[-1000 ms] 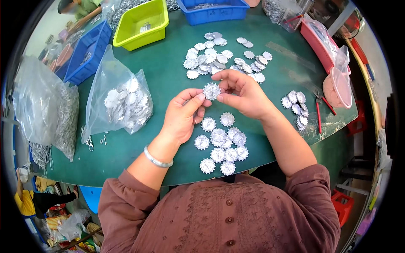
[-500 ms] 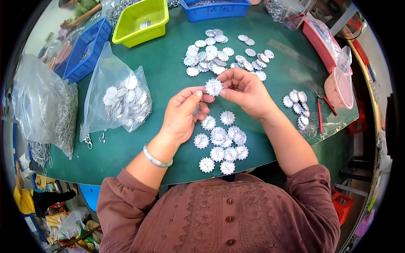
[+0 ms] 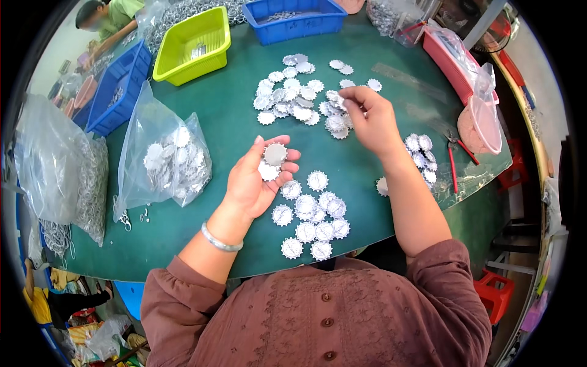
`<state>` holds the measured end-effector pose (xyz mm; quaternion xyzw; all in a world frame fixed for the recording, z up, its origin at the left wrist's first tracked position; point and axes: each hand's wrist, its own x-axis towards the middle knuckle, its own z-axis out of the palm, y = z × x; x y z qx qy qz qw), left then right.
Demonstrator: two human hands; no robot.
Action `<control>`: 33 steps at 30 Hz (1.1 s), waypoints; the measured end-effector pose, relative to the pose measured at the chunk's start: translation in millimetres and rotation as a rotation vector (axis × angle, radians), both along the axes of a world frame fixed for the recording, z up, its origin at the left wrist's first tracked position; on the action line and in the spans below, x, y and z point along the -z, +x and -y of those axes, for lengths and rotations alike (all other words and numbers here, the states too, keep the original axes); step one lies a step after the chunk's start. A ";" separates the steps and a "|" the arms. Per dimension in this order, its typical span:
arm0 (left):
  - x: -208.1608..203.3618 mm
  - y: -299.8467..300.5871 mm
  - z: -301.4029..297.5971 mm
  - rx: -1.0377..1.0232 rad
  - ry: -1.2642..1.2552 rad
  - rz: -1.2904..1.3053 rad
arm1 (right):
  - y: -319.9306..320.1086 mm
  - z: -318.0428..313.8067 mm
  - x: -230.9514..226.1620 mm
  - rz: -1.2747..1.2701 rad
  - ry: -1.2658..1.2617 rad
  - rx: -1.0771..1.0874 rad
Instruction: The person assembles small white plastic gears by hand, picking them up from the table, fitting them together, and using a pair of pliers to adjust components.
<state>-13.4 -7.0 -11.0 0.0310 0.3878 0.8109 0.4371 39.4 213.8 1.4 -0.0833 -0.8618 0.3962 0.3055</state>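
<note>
My left hand [image 3: 252, 180], palm up with fingers loosely curled, holds silver toothed metal discs [image 3: 274, 154]; two show, one overlapping the other. My right hand [image 3: 373, 119] reaches to a small heap of the same discs [image 3: 335, 124], its thumb and forefinger closed at a disc on the heap's upper edge. A larger heap of discs [image 3: 287, 95] lies just left of it. Between my left hand and the near table edge, several discs with an engraved face [image 3: 306, 232] are spread out. A lone disc [image 3: 382, 186] lies beside my right forearm.
A clear bag of discs [image 3: 177, 159] and a bag of metal rings [image 3: 92, 189] sit at left. Farther back are a lime basket [image 3: 192, 67] and blue trays [image 3: 296, 27]. Red-handled pliers [image 3: 454, 162] lie at right near more discs [image 3: 422, 150]. Another person [image 3: 116, 24] sits far left.
My hands have parted. The disc held between them is gone from there; my right hand has moved up to the small heap. My left palm has turned up, and a lone disc now shows by my right forearm.
</note>
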 end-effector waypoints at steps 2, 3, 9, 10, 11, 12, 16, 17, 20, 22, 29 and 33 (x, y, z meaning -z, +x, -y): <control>-1.6 -0.4 0.2 0.013 0.034 0.021 | -2.9 -14.2 4.6 0.039 0.126 0.050; -2.6 -0.6 0.5 0.015 0.024 0.026 | -3.2 -17.9 6.0 0.081 0.249 0.098; 0.0 0.7 1.8 0.015 -0.047 -0.027 | 4.2 -10.6 -7.7 0.407 0.258 -0.032; -0.1 0.8 2.0 0.020 -0.046 -0.031 | 4.8 -8.3 -7.3 0.477 0.363 -0.039; -0.9 1.2 1.5 0.023 -0.046 -0.032 | 5.0 -5.3 -2.7 0.452 0.352 -0.018; -2.1 2.3 1.5 0.017 -0.042 -0.037 | 3.6 -4.1 -0.8 0.451 0.352 -0.015; 0.3 1.0 3.3 0.041 -0.002 -0.023 | 0.8 -3.6 4.0 0.374 0.311 -0.029; 0.7 1.2 3.9 0.036 -0.001 -0.023 | 1.3 -3.7 0.2 0.398 0.106 -0.063; 0.8 3.2 3.5 0.045 -0.050 -0.057 | 1.2 -2.6 -3.0 0.373 -0.307 -0.160; -2.3 5.4 1.0 0.049 -0.105 -0.121 | 2.5 1.4 -5.8 0.324 -0.518 -0.219; -0.6 7.5 -0.2 0.095 -0.213 -0.211 | 7.3 36.2 -8.4 0.446 -0.669 -0.663; -3.7 10.9 -1.1 0.091 -0.225 -0.221 | 8.7 44.7 -7.5 0.400 -0.764 -0.554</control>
